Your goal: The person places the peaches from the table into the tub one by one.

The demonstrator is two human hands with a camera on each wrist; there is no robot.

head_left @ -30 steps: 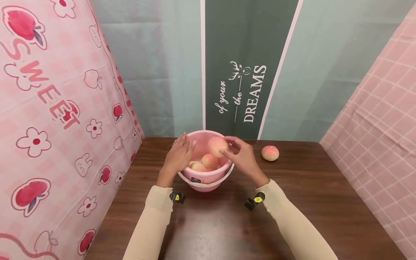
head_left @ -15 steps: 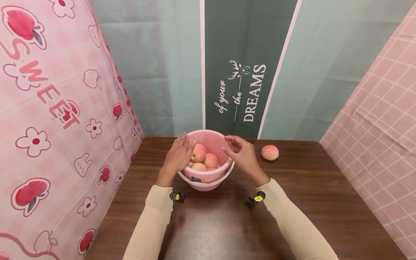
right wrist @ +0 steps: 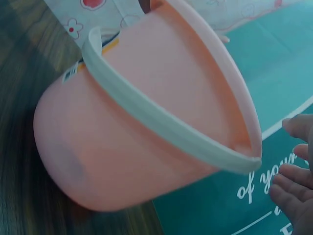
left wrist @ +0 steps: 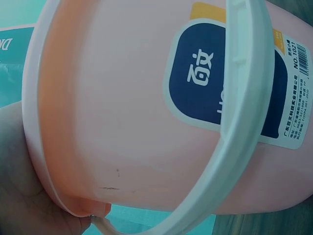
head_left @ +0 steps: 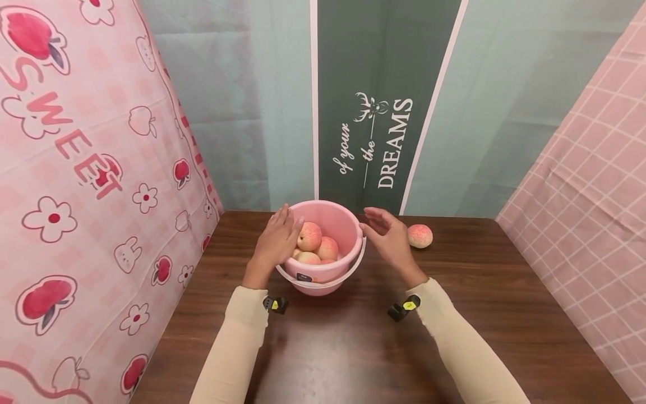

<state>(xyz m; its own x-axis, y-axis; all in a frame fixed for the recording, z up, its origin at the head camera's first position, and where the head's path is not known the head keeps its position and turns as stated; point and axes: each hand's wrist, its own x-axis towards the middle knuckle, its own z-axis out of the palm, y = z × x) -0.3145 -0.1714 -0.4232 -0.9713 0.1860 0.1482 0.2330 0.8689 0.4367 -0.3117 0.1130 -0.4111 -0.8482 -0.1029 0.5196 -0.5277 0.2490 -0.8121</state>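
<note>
A pink bucket [head_left: 319, 273] stands on the table with several peaches [head_left: 309, 237] inside it. Its white handle [left wrist: 244, 112] hangs down across the front, over a blue label [left wrist: 195, 73]. My left hand [head_left: 277, 238] rests against the bucket's left rim with its fingers extended; the left wrist view has that hand's skin right at the rim. Just off the right rim is my right hand [head_left: 390, 238], its fingers loosely bent and nothing between them. Behind this hand, a single peach [head_left: 420, 236] lies on the table.
The brown wooden table [head_left: 333, 348] ends at a green curtain [head_left: 373, 56] behind the bucket. A pink printed cloth [head_left: 101, 224] hangs along the left side and a pink checked cloth [head_left: 585, 168] along the right.
The right hand let go of a peach, which now lies on the others in the bucket, and then moved right, away from the rim. My left hand stayed at the left rim.
</note>
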